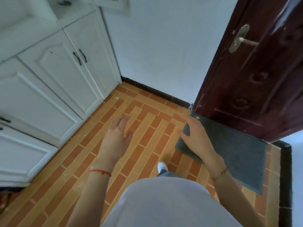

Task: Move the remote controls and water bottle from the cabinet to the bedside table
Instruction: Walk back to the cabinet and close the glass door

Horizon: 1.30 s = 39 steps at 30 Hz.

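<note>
A white cabinet with closed panelled doors and dark handles fills the left side. A dark object, too blurred to name, lies on its top near the upper edge. My left hand hovers over the brick-patterned floor with relaxed fingers and holds nothing. My right hand hangs over the floor at the corner of a grey mat, also relaxed and holding nothing. No water bottle or bedside table is in view.
A dark red door with a metal lever handle stands open at the right. A grey doormat lies below it. A pale wall closes the corner ahead. My white shoe steps on the orange floor.
</note>
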Tool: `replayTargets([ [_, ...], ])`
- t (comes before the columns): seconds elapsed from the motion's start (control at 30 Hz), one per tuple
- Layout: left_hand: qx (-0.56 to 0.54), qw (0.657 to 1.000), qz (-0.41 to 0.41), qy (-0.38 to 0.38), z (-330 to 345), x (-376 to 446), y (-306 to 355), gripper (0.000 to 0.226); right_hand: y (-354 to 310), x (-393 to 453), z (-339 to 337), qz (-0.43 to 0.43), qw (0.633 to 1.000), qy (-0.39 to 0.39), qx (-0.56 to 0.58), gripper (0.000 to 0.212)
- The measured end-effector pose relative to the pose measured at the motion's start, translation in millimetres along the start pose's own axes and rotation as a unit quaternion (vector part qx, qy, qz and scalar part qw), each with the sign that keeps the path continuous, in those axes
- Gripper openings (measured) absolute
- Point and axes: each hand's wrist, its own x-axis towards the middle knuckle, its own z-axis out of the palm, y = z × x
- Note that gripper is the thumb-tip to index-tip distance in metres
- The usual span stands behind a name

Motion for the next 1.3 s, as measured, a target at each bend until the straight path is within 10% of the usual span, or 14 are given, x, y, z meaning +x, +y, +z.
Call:
replayTargets([
  [0.57, -0.022, 0.982, -0.155, 0.104, -24, 216, -59, 0.047, -72, 318, 7, -0.153, 0.982, -0.110, -0.004, 0.056],
  [1.3, -0.011, 0.983, -0.149, 0.110, -99, 544, -220, 0.050, -212, 652, 77, -0.161, 0.981, -0.106, 0.021, 0.048],
])
